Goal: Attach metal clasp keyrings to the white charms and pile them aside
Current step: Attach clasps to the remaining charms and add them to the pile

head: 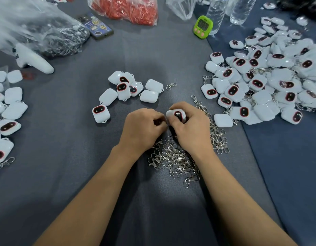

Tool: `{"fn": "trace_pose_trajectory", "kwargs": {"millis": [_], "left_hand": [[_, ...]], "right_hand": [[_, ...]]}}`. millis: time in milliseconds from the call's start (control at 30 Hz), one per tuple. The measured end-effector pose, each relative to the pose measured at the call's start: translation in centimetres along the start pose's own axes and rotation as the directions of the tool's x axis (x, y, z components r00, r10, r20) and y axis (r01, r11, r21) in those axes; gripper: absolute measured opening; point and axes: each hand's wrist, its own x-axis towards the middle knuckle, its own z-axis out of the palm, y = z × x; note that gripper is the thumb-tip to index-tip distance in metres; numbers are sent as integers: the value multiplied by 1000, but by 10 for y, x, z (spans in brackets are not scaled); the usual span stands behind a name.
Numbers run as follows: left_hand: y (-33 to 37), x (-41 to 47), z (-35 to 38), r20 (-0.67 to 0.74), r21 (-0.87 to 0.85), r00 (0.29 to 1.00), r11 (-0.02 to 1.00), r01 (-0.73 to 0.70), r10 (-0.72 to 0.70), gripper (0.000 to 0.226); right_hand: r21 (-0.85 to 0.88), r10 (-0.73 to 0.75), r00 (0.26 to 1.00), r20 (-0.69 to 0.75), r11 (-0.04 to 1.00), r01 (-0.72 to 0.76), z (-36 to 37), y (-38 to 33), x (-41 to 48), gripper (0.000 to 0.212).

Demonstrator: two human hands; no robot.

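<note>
Head cam: both hands meet mid-table over the dark grey tablecloth. Right hand has its fingers curled round one white rounded-square plastic charm, which sits black red-rimmed face up. Left hand has its fingertips pinched together at that charm's left edge. Probably feeding a clasp onto the loop, but the clasp itself is hidden, so can't confirm.

Progress, judged from the layout:
- Done: big heap of white charms on the right. Silver clasps stick out along its near edge, so it reads as the finished pile. It's by far the largest group.
- Left: small cluster of bare white charms just beyond the hands. Their loops look empty. One stray silver clasp lies just beside them.
- Unclear: group of white charms at the left edge. One clasp shows at its near end; can't tell for the rest.
- Stock: loose heap of silver metal clasp keyrings under the wrists, trailing up past the right hand. Plenty remains.

Looks well past halfway, with the current charm mid-attachment and not yet piled.

Lime-green digital timer stands at the far side; its display is unreadable.
</note>
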Motion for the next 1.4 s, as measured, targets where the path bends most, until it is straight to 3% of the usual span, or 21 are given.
{"fn": "trace_pose_trajectory", "kwargs": {"millis": [167, 333, 733, 933, 1033, 1133, 1233, 1400], "left_hand": [[-6, 5, -1, 27, -191, 998, 980, 55, -51, 16], [-5, 7, -4, 47, -234, 996, 968, 87, -78, 33], [-7, 6, 0, 29, -210, 998, 975, 68, -63, 17], [-7, 7, 0, 27, -184, 997, 980, 78, -74, 13], [-6, 7, -1, 34, -267, 991, 954, 137, -132, 11], [-7, 7, -5, 47, -382, 983, 906, 180, -176, 15], [-9, 6, -8, 88, -454, 982, 871, 190, -168, 11], [-10, 6, -15, 204, -505, 973, 840, 201, -110, 11]], "right_hand": [[54, 53, 998, -34, 997, -51, 0, 2, 2, 9], [181, 151, 984, -91, 975, -133, -2, 6, 5, 13], [12, -14, 1000, 12, 1000, 14, 0, 6, 4, 9], [85, 52, 998, 40, 995, -55, -2, 2, 2, 12], [196, 112, 993, 42, 973, -118, -6, -2, 2, 11], [127, 65, 991, 118, 989, -80, -9, -2, 0, 6], [52, 39, 995, 87, 998, -44, -6, -2, 1, 7], [86, 9, 989, 150, 996, -22, -7, 1, 0, 9]]}}
